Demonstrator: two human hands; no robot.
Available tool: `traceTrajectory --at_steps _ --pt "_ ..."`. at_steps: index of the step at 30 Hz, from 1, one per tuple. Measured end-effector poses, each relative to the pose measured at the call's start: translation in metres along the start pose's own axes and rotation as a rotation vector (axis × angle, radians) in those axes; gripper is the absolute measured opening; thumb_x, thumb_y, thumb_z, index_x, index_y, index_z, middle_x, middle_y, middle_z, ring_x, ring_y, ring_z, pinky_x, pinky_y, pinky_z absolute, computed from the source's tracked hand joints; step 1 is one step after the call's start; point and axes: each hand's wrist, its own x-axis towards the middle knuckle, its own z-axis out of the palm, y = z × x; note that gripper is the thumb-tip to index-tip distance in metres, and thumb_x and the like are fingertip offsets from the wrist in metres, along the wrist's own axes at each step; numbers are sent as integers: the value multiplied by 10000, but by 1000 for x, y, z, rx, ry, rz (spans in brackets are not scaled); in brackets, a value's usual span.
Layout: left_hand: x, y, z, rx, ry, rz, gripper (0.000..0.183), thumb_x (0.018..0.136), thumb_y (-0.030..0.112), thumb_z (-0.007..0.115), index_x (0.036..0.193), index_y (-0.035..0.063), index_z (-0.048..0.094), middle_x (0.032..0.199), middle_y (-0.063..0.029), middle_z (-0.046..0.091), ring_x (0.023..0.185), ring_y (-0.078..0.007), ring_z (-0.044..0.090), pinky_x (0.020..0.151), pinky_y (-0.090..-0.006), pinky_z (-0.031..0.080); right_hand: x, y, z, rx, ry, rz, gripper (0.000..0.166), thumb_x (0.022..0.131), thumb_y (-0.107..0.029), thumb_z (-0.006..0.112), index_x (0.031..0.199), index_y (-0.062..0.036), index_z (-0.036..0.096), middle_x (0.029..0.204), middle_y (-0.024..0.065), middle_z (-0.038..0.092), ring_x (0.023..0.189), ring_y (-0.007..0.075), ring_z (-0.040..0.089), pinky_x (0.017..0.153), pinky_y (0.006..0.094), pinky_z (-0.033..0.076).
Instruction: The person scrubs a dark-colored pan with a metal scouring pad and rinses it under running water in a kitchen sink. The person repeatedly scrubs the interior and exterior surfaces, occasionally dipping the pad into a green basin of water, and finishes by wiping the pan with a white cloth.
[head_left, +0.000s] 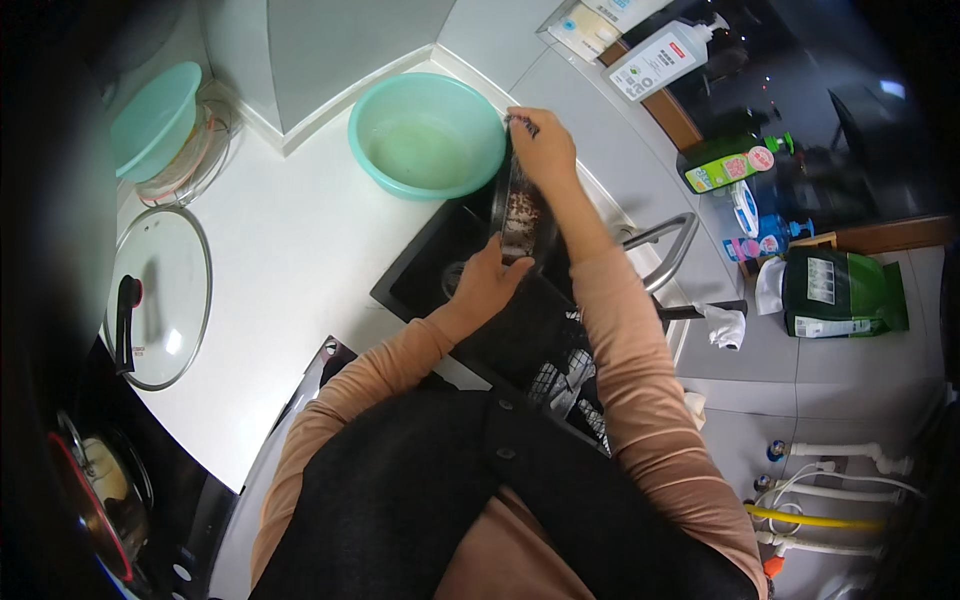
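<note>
Over the black sink a dark pan or pot is tilted on its side, its outer surface patched with brown and pale marks. My left hand grips its near edge. At the far edge, my right hand holds the pan and a dark, mesh-like scrap that I cannot make out clearly. A mint-green plastic basin with cloudy liquid in it stands just left of the pan, at the sink's far corner. The metal faucet rises to the right of my right forearm.
A glass lid lies on the white counter, with another green basin on a wire rack behind it. Pump bottles line the window ledge. A red-rimmed pot sits lower left. Black-and-white cloth-like items lie beside the sink.
</note>
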Motion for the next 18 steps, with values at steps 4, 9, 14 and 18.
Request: traceTrajectory --at_steps 4,9,14,18 --pt "1 2 -3 -23 23 51 329 820 99 618 1096 -24 489 892 -149 622 790 -183 622 665 -296 482 -76 -24 -10 -89 149 -312 250 796 -118 603 1046 -100 613 1128 95 566 1125 310 494 950 463 343" --pt "1 11 -5 25 16 13 358 793 85 632 1103 -23 488 908 -165 617 812 -243 626 691 -313 482 -83 -29 -10 -64 126 -251 270 794 -130 600 1064 -118 598 1184 83 520 1191 300 436 992 513 283" --pt "-4 7 -7 121 27 -61 565 782 198 664 1183 -99 399 804 -251 613 746 -394 612 639 -421 484 -19 -16 3 -5 106 -72 218 813 -164 560 1009 -114 642 1045 117 615 964 303 582 838 362 445" --pt "-6 -3 -6 152 72 -19 624 791 232 659 1184 -141 349 764 -267 598 711 -414 601 620 -441 474 33 -4 11 -119 -135 306 236 811 -232 531 986 -162 673 993 110 643 940 305 594 819 353 461"
